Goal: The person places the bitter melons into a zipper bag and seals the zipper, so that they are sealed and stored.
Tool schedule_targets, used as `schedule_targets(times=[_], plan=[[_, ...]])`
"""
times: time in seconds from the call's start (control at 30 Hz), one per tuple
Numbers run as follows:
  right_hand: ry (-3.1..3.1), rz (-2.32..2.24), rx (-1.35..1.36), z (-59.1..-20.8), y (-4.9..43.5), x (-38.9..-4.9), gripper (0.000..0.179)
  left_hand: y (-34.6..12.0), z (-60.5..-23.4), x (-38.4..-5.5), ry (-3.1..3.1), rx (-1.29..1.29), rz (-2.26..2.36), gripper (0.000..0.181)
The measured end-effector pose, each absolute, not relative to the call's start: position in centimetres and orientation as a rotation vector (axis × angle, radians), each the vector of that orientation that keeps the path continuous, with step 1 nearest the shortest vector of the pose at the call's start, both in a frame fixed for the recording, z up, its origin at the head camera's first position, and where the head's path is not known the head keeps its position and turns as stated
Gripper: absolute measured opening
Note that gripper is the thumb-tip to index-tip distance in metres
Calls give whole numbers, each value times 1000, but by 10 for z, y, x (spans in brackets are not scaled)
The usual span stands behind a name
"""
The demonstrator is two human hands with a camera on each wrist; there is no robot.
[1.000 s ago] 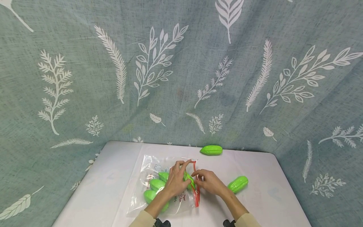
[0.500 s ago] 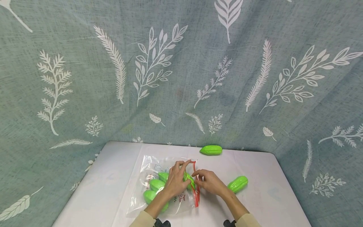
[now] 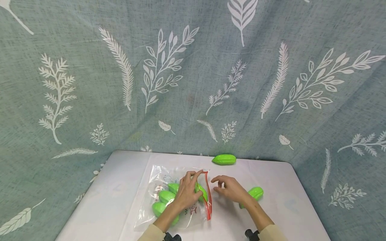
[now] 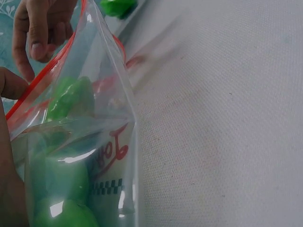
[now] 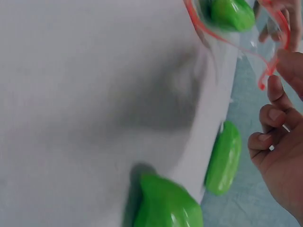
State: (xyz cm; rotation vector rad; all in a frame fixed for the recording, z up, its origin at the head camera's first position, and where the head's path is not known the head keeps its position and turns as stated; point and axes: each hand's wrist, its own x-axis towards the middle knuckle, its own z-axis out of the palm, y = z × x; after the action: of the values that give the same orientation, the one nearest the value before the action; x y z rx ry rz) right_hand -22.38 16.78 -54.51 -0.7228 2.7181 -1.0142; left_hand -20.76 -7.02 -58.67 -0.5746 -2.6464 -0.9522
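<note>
A clear zip bag (image 3: 144,214) with a red zip edge (image 3: 209,201) lies on the table, its mouth to the right. Inside are several glossy green cucumber-like vegetables (image 3: 166,196), one close to the mouth. My left hand (image 3: 187,192) grips the bag's upper layer at the mouth and keeps it lifted, so the opening gapes. Just right of that opening, my right hand (image 3: 231,189) holds nothing, its fingers loosely bent. Behind its wrist lies a loose green vegetable (image 3: 256,192), partly covered by the arm. In the right wrist view this vegetable (image 5: 165,203) shows at the bottom.
Another green vegetable (image 3: 224,159) lies at the table's back edge, near the leaf-patterned cloth (image 3: 181,83) hanging behind. The white table (image 3: 289,201) extends to both sides of the bag.
My right hand has let go of the bag's red edge and moved right, over toward the loose vegetable. My left hand and the bag stay about where they were.
</note>
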Motion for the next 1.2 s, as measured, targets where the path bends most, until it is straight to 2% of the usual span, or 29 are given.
schedule_targets(times=[0.57,0.83,1.07,1.2], plan=[[2825,-920,-549,-521,250,-219,24,-70,-586,-209,-2631,-597,-992,83],[2835,-919,-362,-522,284,-216,31,-71,-588,-210,-2636,-597,-979,83],[2808,-938,-308,-529,306,-212,35,-72,-589,-208,-2660,-589,-951,84],[2715,-966,-275,-536,316,-212,45,-71,-589,-208,-2661,-588,-953,85]])
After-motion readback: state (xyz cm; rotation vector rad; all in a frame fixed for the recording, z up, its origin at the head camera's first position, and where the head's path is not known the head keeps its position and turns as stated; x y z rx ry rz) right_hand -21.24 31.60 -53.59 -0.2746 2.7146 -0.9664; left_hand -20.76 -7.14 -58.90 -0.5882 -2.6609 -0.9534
